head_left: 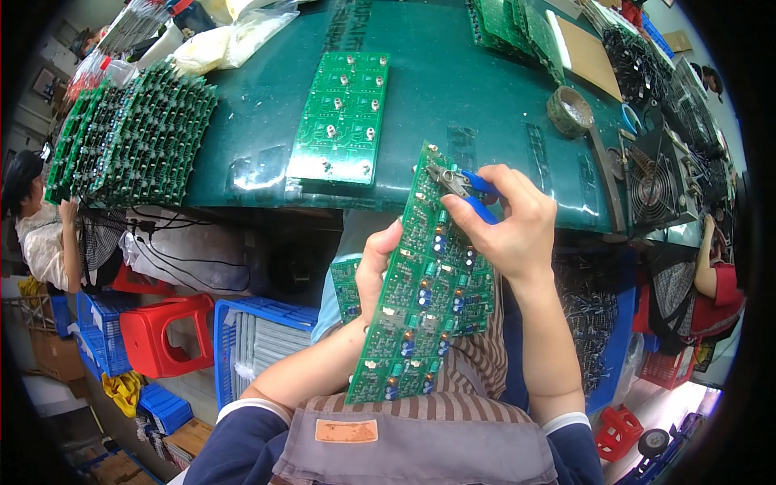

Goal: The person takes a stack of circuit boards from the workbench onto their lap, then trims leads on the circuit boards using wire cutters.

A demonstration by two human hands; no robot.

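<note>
My left hand [377, 263] is closed on the left edge of a long green circuit board [416, 279], which stands tilted above my lap. Rows of small blue, orange and white parts cover its face. In my right hand [513, 218] is a pair of side cutters [469, 190] with blue handles; the jaws are at the board's upper end, by a small part. Whether they touch it I cannot tell. Behind the held board, another green circuit board [347, 287] lies on my lap, partly hidden. On the table ahead lies a flat green panel [339, 121] with several metal posts.
A tall stack of populated boards [133, 133] stands on the green table [255, 105] at left. More boards [517, 32], a tape roll [570, 111] and a fan unit [659, 182] are to the right. Blue crates [263, 311] and a red stool [168, 334] stand below. Other people sit on both sides.
</note>
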